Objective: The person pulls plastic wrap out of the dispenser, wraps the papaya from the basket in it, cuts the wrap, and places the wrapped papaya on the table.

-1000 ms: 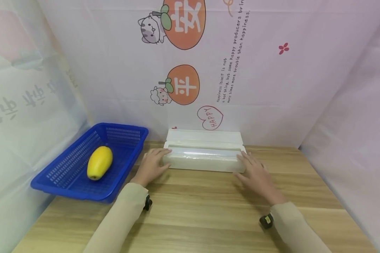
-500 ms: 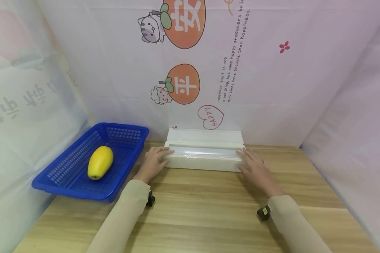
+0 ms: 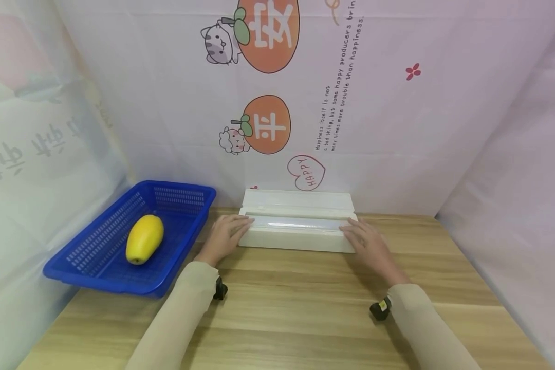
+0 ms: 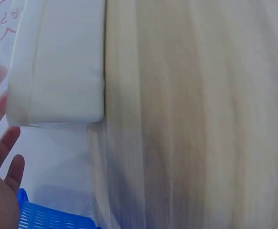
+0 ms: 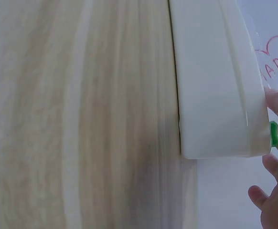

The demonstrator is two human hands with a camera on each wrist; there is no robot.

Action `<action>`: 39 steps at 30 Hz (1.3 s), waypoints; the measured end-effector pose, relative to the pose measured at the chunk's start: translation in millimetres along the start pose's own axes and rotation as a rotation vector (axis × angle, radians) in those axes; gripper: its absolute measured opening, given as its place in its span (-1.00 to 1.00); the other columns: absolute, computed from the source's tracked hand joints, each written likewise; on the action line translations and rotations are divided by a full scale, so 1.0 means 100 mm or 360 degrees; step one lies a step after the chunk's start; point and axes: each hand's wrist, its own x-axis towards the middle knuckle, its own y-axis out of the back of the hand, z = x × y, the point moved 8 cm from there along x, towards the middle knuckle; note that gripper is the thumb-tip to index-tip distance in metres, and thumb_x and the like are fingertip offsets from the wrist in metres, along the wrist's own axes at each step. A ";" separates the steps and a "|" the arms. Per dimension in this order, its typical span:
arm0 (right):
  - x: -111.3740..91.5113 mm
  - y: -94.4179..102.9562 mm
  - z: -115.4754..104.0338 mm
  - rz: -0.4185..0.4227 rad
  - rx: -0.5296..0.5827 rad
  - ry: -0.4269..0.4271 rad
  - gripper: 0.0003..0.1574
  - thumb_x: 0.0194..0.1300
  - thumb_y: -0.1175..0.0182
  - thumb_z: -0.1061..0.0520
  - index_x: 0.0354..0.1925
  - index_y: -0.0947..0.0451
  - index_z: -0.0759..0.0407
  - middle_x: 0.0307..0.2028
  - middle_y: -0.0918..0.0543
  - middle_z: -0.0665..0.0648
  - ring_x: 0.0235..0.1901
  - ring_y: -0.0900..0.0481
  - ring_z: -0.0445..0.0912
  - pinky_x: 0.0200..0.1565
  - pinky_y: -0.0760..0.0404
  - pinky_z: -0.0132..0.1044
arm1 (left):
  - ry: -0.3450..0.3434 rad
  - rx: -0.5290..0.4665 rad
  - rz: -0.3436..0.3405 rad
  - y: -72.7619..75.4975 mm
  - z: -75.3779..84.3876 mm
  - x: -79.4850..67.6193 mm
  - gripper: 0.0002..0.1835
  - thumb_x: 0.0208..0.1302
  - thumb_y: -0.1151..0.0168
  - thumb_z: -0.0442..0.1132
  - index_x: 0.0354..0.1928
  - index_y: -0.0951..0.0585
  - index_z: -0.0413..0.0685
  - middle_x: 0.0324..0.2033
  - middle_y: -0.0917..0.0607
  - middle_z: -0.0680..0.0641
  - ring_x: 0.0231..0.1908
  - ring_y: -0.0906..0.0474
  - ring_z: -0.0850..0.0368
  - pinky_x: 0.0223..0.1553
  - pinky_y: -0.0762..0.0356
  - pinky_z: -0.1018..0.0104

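Note:
A long white cling film dispenser (image 3: 300,239) stands at the back of the table, its lid (image 3: 298,199) raised toward the wall. A shiny strip of clear film (image 3: 296,223) lies along its top. At its left end, my left hand (image 3: 222,239) reaches fingertips onto the top edge; in the left wrist view the thumb (image 4: 16,171) is apart from the box. My right hand (image 3: 369,247) lies over the right end, fingertips on the film's right side. The right wrist view shows its thumb (image 5: 258,195) clear of the box.
A blue plastic basket (image 3: 85,280) stands at the left, holding a yellow oblong fruit (image 3: 145,239). Printed white cloth (image 3: 379,118) hangs behind and along both sides of the wooden table (image 3: 296,313). A small green piece (image 5: 274,134) shows beside the dispenser's right end.
Both hands stay at the dispenser's ends. My right fingertips have slid slightly left and inward. Crinkled film seen on the dispenser's front edge before now looks smooth there.

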 end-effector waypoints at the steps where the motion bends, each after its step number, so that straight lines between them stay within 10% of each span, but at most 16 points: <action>1: 0.01 0.00 0.01 0.0012 0.0040 -0.0012 -0.60 0.57 -0.04 0.00 0.20 -0.59 0.10 0.41 -0.34 0.28 0.46 -0.04 0.32 0.33 0.05 0.44 | 0.0012 -0.0020 -0.0001 -0.01 -0.02 0.01 -0.72 0.47 -0.20 -0.14 0.14 -0.70 0.09 0.13 -0.66 -0.04 0.17 -0.44 -0.11 0.21 -0.28 -0.16; 12: 0.05 0.01 0.11 0.0006 0.0354 -0.0185 -0.55 0.57 -0.02 -0.07 0.17 -0.60 0.15 0.36 -0.42 0.19 0.48 -0.02 0.27 0.40 0.07 0.30 | 0.0143 -0.0228 0.0013 0.00 -0.12 0.05 -0.71 0.53 -0.11 -0.07 0.11 -0.72 0.12 0.11 -0.68 0.03 0.17 -0.45 -0.04 0.26 -0.28 -0.13; 39: 0.14 0.14 0.04 -0.0081 0.0494 -0.0328 -0.39 0.58 0.15 -0.26 0.22 -0.52 0.10 0.34 -0.44 0.25 0.39 -0.24 0.25 0.33 -0.18 0.31 | 0.0250 -0.0545 0.0081 0.05 -0.09 0.16 -0.66 0.55 -0.03 0.05 0.01 -0.70 0.07 -0.02 -0.73 0.05 0.04 -0.63 0.06 0.11 -0.56 0.00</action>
